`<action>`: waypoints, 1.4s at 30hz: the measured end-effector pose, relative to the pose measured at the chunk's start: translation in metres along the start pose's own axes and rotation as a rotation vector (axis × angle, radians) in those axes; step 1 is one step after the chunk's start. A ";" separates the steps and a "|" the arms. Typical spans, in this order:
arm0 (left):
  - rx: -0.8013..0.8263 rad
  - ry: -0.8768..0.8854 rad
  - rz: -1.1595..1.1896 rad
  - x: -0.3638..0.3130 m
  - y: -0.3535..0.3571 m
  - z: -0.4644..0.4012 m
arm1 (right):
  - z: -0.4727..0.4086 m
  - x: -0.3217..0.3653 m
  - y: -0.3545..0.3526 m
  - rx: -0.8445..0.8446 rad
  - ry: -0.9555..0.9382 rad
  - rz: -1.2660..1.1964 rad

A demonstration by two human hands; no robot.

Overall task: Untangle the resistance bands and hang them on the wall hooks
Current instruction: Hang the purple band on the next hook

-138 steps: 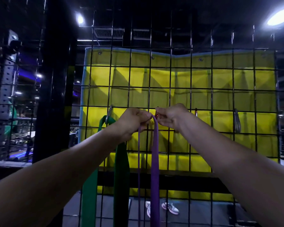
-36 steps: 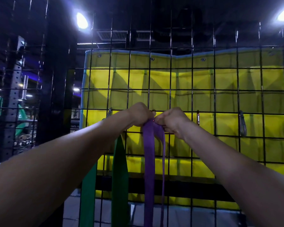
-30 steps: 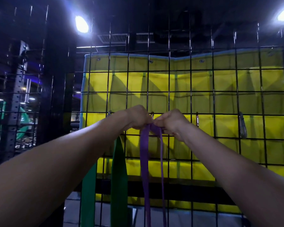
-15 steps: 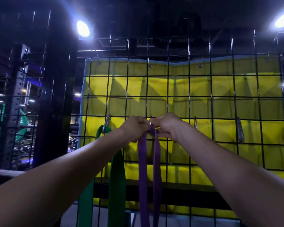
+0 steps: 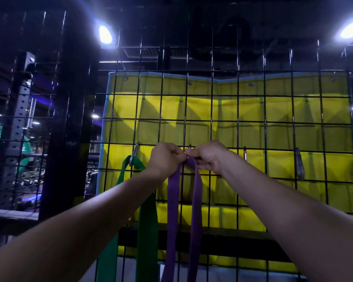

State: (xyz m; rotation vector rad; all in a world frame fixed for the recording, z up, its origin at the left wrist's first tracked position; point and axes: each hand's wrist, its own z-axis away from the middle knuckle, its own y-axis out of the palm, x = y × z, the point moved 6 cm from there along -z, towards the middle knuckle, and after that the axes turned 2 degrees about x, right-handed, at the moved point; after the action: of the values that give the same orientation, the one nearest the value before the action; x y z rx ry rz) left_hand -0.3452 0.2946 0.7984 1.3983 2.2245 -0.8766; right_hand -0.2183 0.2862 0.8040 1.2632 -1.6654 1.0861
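While both hands pinch the purple band's [image 5: 184, 198] top loop at the wire grid [image 5: 277, 121], left hand [image 5: 166, 159] and right hand [image 5: 209, 156] gripping tight, she'd best spread it flat over the hook [image 5: 189, 147] beside the hung green band [image 5: 147, 218].

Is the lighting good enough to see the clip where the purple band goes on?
Head view: ceiling lights flare at both top corners, the foreground is dim; the hands cover the top of the purple band, so its clip is hidden; wide-angle distortion bows the wire grid.
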 end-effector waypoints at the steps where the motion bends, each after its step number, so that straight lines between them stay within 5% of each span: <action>1: 0.033 -0.028 0.002 0.000 0.000 -0.002 | 0.000 0.000 0.000 -0.004 -0.001 -0.002; 10: 0.171 -0.191 -0.215 -0.007 0.008 -0.015 | 0.005 0.005 -0.005 -0.066 -0.044 0.061; 19: 0.209 -0.127 -0.018 -0.001 0.003 -0.006 | -0.003 0.001 0.000 -0.064 -0.034 0.162; 32: 0.173 -0.015 -0.238 -0.011 0.001 -0.009 | -0.006 0.003 0.005 -0.095 -0.026 0.181; 42: 0.233 -0.027 -0.017 0.000 0.001 -0.011 | -0.001 -0.007 0.005 0.015 0.018 0.111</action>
State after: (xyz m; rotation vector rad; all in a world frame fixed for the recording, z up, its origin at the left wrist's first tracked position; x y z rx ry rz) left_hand -0.3444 0.3025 0.8064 1.4587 2.1727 -1.1861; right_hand -0.2211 0.2904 0.7971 1.1789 -1.7337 1.1741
